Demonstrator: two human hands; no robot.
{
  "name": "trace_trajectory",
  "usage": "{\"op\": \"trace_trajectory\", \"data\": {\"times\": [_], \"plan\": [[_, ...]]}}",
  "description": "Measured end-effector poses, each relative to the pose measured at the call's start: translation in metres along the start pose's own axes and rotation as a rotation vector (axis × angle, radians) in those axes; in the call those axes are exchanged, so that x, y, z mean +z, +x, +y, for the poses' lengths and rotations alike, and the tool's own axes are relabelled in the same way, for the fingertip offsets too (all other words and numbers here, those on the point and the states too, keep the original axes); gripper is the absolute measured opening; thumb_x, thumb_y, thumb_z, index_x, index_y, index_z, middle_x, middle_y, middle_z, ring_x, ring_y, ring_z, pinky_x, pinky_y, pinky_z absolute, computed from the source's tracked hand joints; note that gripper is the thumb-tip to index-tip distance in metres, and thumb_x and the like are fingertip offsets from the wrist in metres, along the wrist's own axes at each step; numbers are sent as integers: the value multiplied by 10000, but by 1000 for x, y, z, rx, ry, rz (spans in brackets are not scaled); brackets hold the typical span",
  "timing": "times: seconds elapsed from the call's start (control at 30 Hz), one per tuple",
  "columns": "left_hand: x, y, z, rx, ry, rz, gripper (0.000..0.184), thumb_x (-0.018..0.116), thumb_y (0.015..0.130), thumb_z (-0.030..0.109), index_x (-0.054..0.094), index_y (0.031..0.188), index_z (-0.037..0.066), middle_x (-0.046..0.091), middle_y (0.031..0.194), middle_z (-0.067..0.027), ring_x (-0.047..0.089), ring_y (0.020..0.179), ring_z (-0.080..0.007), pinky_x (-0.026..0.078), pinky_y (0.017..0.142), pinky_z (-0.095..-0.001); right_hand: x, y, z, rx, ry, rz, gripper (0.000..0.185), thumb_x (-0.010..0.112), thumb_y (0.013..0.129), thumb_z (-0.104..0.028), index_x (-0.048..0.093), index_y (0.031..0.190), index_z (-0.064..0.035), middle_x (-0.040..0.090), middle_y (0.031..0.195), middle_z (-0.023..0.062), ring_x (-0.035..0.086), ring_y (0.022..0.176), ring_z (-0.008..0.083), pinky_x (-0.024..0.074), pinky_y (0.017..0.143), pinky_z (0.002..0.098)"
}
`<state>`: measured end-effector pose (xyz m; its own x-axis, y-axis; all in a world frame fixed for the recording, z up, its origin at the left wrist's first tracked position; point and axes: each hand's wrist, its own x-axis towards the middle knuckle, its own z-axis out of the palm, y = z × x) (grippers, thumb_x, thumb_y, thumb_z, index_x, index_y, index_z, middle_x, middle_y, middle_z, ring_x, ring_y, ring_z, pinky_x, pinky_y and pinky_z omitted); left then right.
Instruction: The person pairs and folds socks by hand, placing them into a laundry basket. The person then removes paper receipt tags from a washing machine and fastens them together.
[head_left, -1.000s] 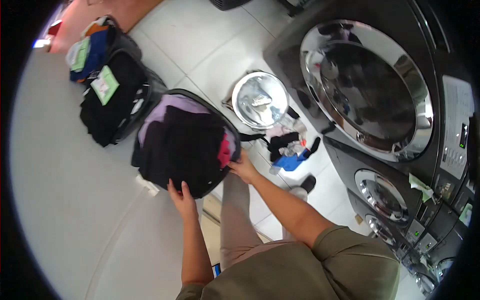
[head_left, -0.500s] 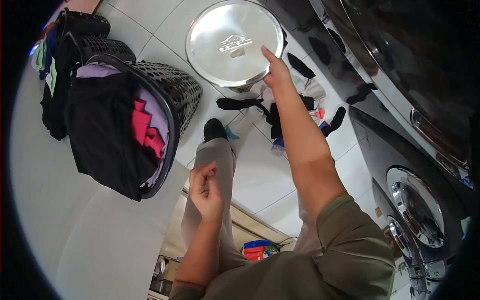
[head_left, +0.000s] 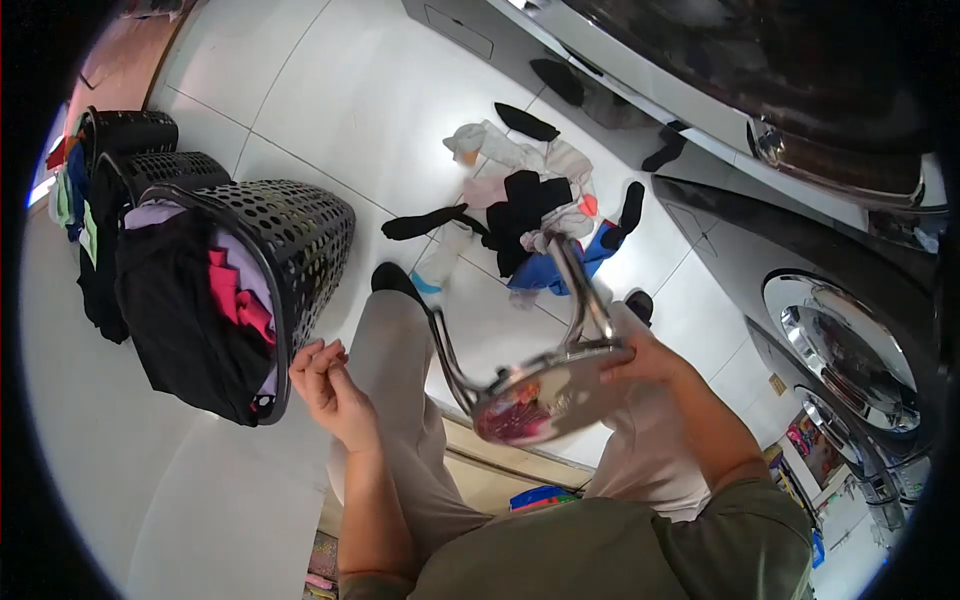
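My right hand (head_left: 645, 362) grips the rim of a round metal stool (head_left: 550, 395), which is tilted, its shiny legs pointing away from me above the floor. My left hand (head_left: 333, 390) is raised beside the nearest basket, fingers curled in; whether anything is in them is too small to tell. That black perforated basket (head_left: 310, 225) holds a black garment (head_left: 180, 310) on top, with pink cloth (head_left: 238, 298) and lilac cloth at its side. On the tiles beyond the stool lies a loose pile of socks and small clothes (head_left: 535, 205), black, white, pink and blue.
Two more filled black baskets (head_left: 180, 172) stand behind the nearest one at the left. Dark front-loading machines (head_left: 700, 230) line the right side. White floor tiles (head_left: 330, 110) run between them. A colourful packet (head_left: 540, 497) shows below my legs.
The stool has gone from upright on the floor to tilted and close to my body, in my right hand. My left hand has left the basket's clothes, then moved left beside the basket.
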<state>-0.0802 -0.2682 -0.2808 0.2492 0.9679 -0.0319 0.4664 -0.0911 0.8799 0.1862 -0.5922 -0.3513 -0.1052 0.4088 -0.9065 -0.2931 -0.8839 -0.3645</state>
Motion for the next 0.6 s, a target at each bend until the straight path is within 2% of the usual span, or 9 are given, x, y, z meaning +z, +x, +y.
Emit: {"op": "trace_trajectory", "data": {"times": [0.07, 0.13, 0.3, 0.33, 0.4, 0.5, 0.53, 0.57, 0.6], "plan": [[9, 1, 7, -15, 6, -64, 200, 460, 922, -65, 644, 981, -17, 458, 1146, -100, 552, 876, -146, 483, 789, -278, 16, 0, 7, 41, -187, -101, 448, 851, 682, -328, 711, 973, -19, 716, 927, 63, 648, 843, 155, 482, 792, 304], [18, 1, 11, -5, 15, -91, 165, 484, 930, -40, 641, 975, -23, 477, 1134, -102, 554, 872, -148, 479, 783, -276, 46, 51, 79, 66, -442, -180, 521, 824, 684, -434, 712, 978, -19, 712, 889, 94, 641, 789, 197, 471, 766, 324], [33, 10, 30, 110, -69, -124, 163, 471, 930, -31, 626, 982, -37, 506, 1133, -107, 561, 863, -158, 468, 790, -283, 97, 122, 126, 146, -395, -321, 551, 796, 666, -496, 707, 996, -63, 697, 837, 107, 640, 755, 235, 491, 726, 353], [35, 12, 32, 139, -94, -128, 165, 468, 930, -30, 623, 987, -39, 507, 1139, -110, 562, 858, -158, 467, 791, -284, 106, 145, 155, 104, -507, -384, 562, 777, 683, -498, 694, 1047, -77, 703, 878, 101, 643, 804, 239, 492, 763, 369], [34, 16, 35, 184, -141, -135, 175, 463, 941, -6, 617, 1018, -42, 522, 1161, -106, 586, 883, -161, 476, 812, -291, 116, 155, 154, -15, -450, -492, 586, 753, 708, -521, 677, 1093, -85, 701, 953, 102, 638, 866, 234, 482, 810, 385], [32, 17, 40, 224, -311, -124, 206, 454, 947, 3, 604, 1078, -49, 559, 1195, -139, 614, 929, -189, 499, 849, -307, 102, 206, 148, 24, -751, -859, 733, 665, 760, -641, 607, 1204, -60, 679, 1040, 124, 612, 965, 247, 466, 877, 399], [32, 15, 43, 247, -377, -129, 219, 448, 949, 8, 600, 1095, -54, 567, 1210, -155, 623, 946, -202, 506, 858, -313, 83, 228, 133, 48, -868, -740, 633, 656, 780, -608, 662, 1099, -62, 688, 966, 135, 630, 890, 258, 486, 809, 417], [36, 12, 50, 262, -409, -85, 216, 427, 934, -10, 607, 1043, -57, 532, 1185, -181, 628, 909, -218, 523, 792, -327, 63, 250, 117, 84, -976, -622, 553, 647, 799, -576, 717, 994, -63, 698, 892, 147, 647, 815, 270, 506, 741, 436], [34, 8, 52, 299, -435, -92, 217, 426, 934, -10, 607, 1043, -58, 535, 1180, -184, 629, 908, -220, 525, 791, -326, 31, 249, 78, 34, -927, -321, 462, 667, 796, -497, 733, 888, -50, 707, 850, 136, 661, 755, 284, 514, 673, 436]]}}
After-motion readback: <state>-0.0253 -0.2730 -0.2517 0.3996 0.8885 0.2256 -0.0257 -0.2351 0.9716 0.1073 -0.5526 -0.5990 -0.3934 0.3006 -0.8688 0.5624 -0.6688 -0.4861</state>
